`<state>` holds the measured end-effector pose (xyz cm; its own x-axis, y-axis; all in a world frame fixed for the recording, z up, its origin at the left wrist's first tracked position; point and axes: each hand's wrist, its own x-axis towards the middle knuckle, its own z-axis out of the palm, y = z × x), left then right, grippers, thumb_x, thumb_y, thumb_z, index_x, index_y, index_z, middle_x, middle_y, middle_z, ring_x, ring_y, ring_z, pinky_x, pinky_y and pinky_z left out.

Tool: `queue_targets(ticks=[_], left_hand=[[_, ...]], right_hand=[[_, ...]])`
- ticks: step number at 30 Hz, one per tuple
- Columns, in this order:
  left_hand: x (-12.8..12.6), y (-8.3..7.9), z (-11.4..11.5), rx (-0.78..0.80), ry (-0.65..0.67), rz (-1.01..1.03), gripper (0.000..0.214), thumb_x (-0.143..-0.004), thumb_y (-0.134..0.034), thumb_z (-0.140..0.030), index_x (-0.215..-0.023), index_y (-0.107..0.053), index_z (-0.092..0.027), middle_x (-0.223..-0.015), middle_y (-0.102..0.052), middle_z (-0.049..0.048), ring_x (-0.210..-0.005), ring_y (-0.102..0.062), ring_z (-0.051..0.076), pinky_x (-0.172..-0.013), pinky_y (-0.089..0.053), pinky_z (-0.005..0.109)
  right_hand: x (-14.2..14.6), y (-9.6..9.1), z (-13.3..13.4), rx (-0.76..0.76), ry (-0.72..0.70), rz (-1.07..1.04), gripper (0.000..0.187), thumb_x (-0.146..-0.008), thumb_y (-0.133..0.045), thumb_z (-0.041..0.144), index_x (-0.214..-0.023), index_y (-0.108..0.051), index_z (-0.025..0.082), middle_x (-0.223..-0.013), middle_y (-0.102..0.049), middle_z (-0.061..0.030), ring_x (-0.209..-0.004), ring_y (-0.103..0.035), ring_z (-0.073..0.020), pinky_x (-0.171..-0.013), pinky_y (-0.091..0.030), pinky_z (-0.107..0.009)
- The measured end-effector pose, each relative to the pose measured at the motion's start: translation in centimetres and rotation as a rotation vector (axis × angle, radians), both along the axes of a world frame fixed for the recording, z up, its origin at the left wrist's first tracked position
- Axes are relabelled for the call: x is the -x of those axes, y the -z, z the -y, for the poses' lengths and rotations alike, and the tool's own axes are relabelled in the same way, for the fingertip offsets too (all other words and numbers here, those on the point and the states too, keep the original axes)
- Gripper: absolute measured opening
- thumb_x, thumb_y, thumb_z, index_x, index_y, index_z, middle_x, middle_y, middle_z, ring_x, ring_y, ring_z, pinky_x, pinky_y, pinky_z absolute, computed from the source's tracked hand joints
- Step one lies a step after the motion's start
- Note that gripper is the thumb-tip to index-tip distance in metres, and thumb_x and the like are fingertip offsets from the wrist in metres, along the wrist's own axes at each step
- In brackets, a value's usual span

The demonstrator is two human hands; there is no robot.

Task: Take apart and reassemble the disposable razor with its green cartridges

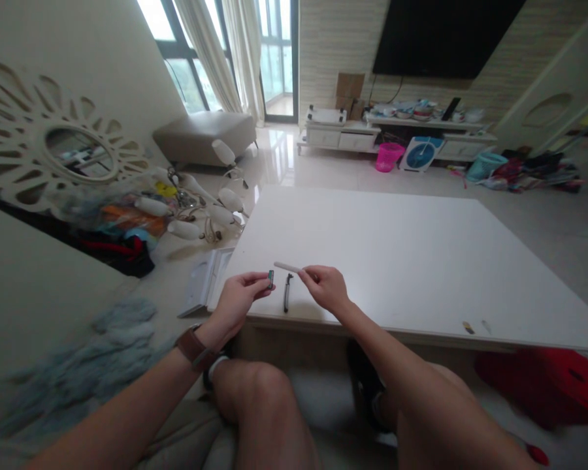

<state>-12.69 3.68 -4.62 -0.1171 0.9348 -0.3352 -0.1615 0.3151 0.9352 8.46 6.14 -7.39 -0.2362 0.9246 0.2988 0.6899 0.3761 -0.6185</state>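
My left hand pinches a small dark green object between thumb and fingers, just above the near left edge of the white table. My right hand holds a thin white stick by one end, its free end pointing left toward the green object. A slim black tool lies on the table between my two hands, touching neither. A brown strap wraps my left wrist.
A white lamp fixture with several frosted shades lies on the floor left of the table, beside a flat white box. Two small scraps sit near the table's front right edge. A red item lies under the table's right side.
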Motion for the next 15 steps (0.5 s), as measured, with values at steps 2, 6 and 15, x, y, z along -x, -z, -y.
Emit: queue_targets(ticks=[2, 6, 15], left_hand=[[-0.03, -0.05, 0.04, -0.009, 0.003, -0.005, 0.027, -0.064, -0.082, -0.022, -0.086, -0.074, -0.008, -0.083, -0.076, 0.0119, -0.077, -0.072, 0.018, -0.078, -0.057, 0.029], [0.01, -0.1, -0.08, -0.004, -0.046, 0.012, 0.022, -0.065, -0.081, -0.019, -0.083, -0.074, -0.009, -0.08, -0.075, 0.0102, -0.074, -0.072, 0.017, -0.079, -0.057, 0.03], [0.63, -0.45, -0.73, -0.018, -0.086, -0.002, 0.021, -0.063, -0.082, -0.021, -0.078, -0.073, -0.009, -0.078, -0.074, 0.008, -0.072, -0.07, 0.016, -0.079, -0.057, 0.031]], right_hand=[[0.1, -0.03, 0.11, -0.005, 0.039, -0.027, 0.038, -0.097, -0.05, 0.046, -0.082, -0.074, 0.021, -0.063, -0.061, 0.0005, -0.057, -0.048, -0.0112, -0.058, -0.027, -0.026], [0.41, 0.04, 0.6, 0.018, -0.106, 0.019, 0.044, -0.098, -0.049, 0.046, -0.069, -0.068, 0.019, -0.061, -0.059, 0.0006, -0.057, -0.045, -0.0104, -0.058, -0.027, -0.026], [0.59, 0.08, 0.69, 0.045, -0.203, -0.026, 0.042, -0.1, -0.046, 0.045, -0.08, -0.073, 0.02, -0.065, -0.062, 0.0004, -0.06, -0.048, -0.0106, -0.06, -0.028, -0.025]])
